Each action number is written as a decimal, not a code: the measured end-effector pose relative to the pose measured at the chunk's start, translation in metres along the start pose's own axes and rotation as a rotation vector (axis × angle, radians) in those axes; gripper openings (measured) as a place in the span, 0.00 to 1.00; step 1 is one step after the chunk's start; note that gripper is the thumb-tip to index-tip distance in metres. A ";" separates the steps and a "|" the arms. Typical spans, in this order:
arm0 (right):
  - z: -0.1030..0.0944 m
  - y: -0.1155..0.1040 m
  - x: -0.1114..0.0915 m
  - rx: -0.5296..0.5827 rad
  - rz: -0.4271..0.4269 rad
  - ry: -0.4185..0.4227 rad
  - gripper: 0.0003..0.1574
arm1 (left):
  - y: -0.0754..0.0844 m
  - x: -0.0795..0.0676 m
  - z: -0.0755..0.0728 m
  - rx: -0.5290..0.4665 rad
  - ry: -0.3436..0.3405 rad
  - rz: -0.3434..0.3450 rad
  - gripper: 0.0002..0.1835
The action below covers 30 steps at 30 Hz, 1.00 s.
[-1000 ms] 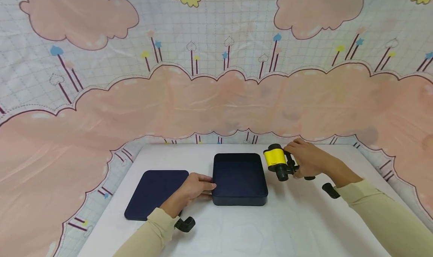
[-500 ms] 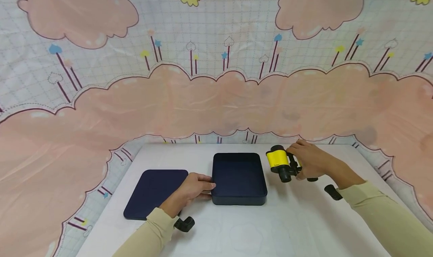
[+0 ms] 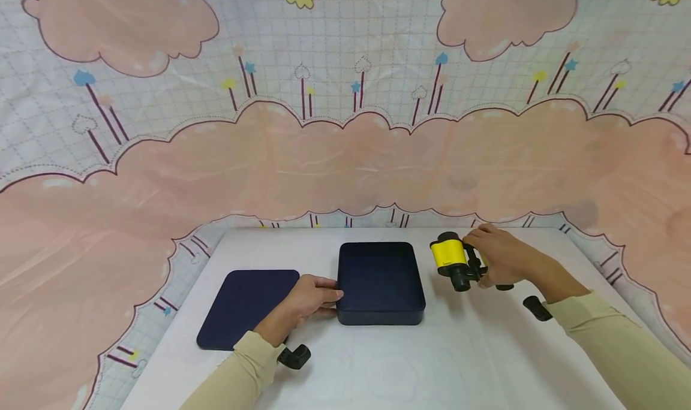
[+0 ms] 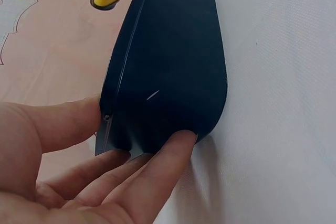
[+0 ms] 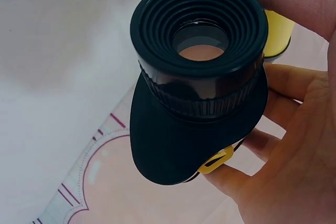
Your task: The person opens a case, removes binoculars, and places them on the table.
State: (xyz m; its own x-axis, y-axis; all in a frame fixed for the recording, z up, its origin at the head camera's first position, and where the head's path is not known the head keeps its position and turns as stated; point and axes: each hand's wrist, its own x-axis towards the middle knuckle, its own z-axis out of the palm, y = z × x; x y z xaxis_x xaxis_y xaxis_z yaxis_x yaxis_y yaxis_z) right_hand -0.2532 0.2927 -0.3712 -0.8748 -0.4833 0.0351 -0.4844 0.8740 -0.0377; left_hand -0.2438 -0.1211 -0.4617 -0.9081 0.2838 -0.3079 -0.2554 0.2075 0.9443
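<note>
Yellow-and-black binoculars [image 3: 449, 255] are held above the right part of the table by my right hand [image 3: 502, 257]. In the right wrist view the fingers [image 5: 286, 85] wrap around the far side of the binoculars, and a black eyepiece [image 5: 199, 72] faces the camera. A dark navy box [image 3: 381, 317] stands in the middle with its top uncovered and nothing inside. My left hand [image 3: 308, 302] grips its left side. The left wrist view has the thumb at the rim of the box [image 4: 168, 51] and the other fingers [image 4: 173, 156] against its outer wall.
A flat navy lid [image 3: 243, 308] lies left of the box, partly under the left forearm. Black wrist devices [image 3: 294, 357] are worn at both wrists. A patterned cloth [image 3: 345, 164] with pink clouds rises behind the white table [image 3: 388, 368].
My right hand has drifted slightly to the right with the binoculars, away from the box. The left hand keeps its place on the box.
</note>
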 end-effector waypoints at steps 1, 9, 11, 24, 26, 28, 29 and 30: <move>0.000 0.000 -0.001 0.000 0.001 -0.002 0.55 | 0.000 0.000 0.000 0.003 -0.004 0.001 0.27; -0.003 0.001 -0.005 -0.006 0.008 -0.004 0.54 | -0.001 0.000 -0.002 -0.001 -0.013 0.008 0.28; -0.003 0.002 -0.006 -0.006 0.009 -0.008 0.54 | 0.000 0.000 -0.002 0.003 -0.015 0.012 0.28; 0.000 0.010 -0.013 -0.014 0.019 -0.009 0.53 | 0.000 0.001 -0.001 -0.002 0.003 0.009 0.27; -0.001 0.010 -0.015 -0.017 0.022 -0.009 0.53 | -0.001 0.001 0.000 0.000 0.003 0.010 0.27; -0.001 0.010 -0.016 -0.016 0.028 -0.009 0.53 | -0.002 0.001 -0.001 0.001 0.001 0.011 0.27; -0.001 0.010 -0.017 -0.015 0.032 -0.010 0.52 | -0.002 0.001 -0.001 0.003 0.001 0.014 0.27; -0.001 0.010 -0.018 -0.014 0.035 -0.009 0.52 | -0.002 0.002 -0.001 0.002 0.001 0.013 0.27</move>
State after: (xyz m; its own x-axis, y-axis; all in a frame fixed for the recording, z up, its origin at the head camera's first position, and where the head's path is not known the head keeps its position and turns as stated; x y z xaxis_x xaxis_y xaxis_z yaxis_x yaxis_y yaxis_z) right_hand -0.2429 0.3102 -0.3714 -0.8912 -0.4530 0.0249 -0.4536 0.8909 -0.0245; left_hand -0.2451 -0.1220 -0.4644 -0.9116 0.2858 -0.2956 -0.2430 0.2055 0.9480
